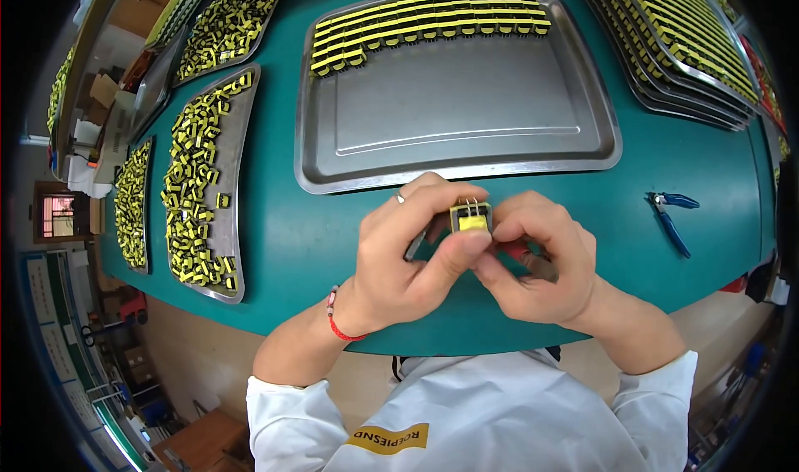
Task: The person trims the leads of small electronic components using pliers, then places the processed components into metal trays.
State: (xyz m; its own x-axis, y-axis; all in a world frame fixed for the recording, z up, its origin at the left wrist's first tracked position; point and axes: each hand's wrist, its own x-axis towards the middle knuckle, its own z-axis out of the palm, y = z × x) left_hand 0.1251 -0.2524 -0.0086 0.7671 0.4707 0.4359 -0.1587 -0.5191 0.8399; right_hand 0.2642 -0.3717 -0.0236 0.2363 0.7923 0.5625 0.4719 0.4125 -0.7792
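My left hand (399, 255) pinches a small transformer (473, 221) between thumb and fingertips, just past the near edge of the large metal tray (458, 97). Yellow tape wraps the transformer's black body, and its metal pins point up and away from me. Right beside it, my right hand (553, 264) is closed, thumb and fingertips meeting at the transformer's lower right side. Something red shows between the right hand's fingers, too covered to name. Rows of similar transformers (433, 24) fill the far part of the large tray.
Trays of loose yellow-and-black transformers (191, 172) lie on the left of the green table (333, 247). Stacked trays with transformers in rows (682, 31) stand at the far right. Blue-handled cutters (668, 214) rest on the table to the right.
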